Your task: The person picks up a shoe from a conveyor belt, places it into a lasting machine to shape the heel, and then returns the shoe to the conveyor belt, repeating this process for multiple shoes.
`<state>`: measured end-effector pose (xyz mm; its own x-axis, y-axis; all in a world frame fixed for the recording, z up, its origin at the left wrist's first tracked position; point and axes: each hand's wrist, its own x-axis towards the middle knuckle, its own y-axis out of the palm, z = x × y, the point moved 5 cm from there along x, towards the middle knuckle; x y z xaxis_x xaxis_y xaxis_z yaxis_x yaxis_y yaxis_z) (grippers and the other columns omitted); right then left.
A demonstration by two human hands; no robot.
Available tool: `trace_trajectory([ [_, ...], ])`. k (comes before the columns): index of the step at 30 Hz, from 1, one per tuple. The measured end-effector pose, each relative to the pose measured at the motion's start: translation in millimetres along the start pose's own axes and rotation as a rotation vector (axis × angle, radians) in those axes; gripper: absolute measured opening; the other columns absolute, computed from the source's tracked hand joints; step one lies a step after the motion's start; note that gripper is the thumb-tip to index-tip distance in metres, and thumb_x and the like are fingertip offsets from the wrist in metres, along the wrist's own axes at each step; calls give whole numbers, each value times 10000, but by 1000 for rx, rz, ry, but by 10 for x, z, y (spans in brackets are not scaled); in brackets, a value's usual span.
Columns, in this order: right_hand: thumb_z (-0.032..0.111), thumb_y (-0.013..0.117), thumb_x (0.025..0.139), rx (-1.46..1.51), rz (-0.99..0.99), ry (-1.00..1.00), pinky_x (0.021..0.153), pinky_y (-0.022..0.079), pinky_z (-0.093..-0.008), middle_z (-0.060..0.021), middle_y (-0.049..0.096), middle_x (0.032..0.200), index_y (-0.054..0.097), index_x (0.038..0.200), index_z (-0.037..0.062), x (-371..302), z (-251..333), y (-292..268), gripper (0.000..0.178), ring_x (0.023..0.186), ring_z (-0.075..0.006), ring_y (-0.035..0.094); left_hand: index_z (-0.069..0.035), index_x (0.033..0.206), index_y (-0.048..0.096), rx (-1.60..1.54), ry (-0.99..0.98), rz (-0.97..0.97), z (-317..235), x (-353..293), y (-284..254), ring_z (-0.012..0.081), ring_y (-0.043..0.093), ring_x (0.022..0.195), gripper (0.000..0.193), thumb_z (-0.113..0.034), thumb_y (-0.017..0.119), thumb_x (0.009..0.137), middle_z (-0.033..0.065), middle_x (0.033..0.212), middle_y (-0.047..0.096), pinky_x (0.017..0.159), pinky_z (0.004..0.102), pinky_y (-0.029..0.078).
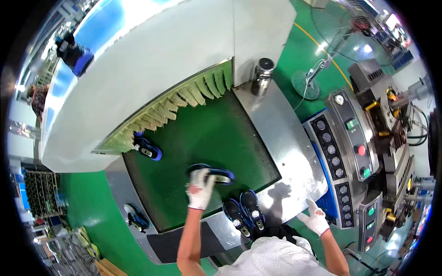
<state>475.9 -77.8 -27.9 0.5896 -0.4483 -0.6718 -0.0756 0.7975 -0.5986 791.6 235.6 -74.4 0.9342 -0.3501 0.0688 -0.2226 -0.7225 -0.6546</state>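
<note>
Where the smooth, pale hood curves over the station, we see a flat, matte green bed beneath it, bordered by a shiny steel frame. A ragged curtain of frayed, pale-green strips hangs along the opening, and a dark rectangular mat covers part of the near edge. Two rounded dark shoes with blue trim stand side by side at that edge; another dark shoe sits against the curtain. Near the bed's front, a dark, blue-edged shoe lies under the fingers of the left hand, in a soiled white knit glove; we cannot tell whether they pinch it or merely rest there. The similarly gloved right hand, fingers spread, holds nothing beside the frame. A glossy cylindrical metal canister stands at the frame's far corner.
</note>
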Motion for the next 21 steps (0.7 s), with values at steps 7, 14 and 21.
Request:
trace_trajectory([
  [7, 169, 664, 761, -50, -724, -461, 909, 502, -471, -234, 636, 1152, 477, 1407, 26, -202, -253, -484, 687, 1054, -419, 626, -61, 1117, 680, -285, 1025, 525, -3236, -925, 1624, 316, 681, 1001, 262, -219, 700, 910, 142, 1090, 690, 826, 394, 565],
  [14, 150, 782, 817, 1274, -635, -191, 869, 535, -318, -22, 695, 1100, 626, 1267, 44, -1707, -1409, -1541, 488, 980, -124, 637, 9, 1290, 604, -410, 1320, 722, -5349, -1640, 2083, 384, 617, 1197, 504, -127, 789, 841, 225, 1300, 621, 1030, 430, 507],
  [21, 60, 706, 857, 1994, -992, -314, 755, 598, -336, -70, 701, 1002, 623, 1188, 4, -2707, -2860, -1364, 345, 848, -154, 695, 15, 1442, 444, -593, 1102, 860, -6515, -2256, 3258, 269, 634, 1170, 553, 1, 663, 934, 187, 1360, 535, 1004, 372, 537],
])
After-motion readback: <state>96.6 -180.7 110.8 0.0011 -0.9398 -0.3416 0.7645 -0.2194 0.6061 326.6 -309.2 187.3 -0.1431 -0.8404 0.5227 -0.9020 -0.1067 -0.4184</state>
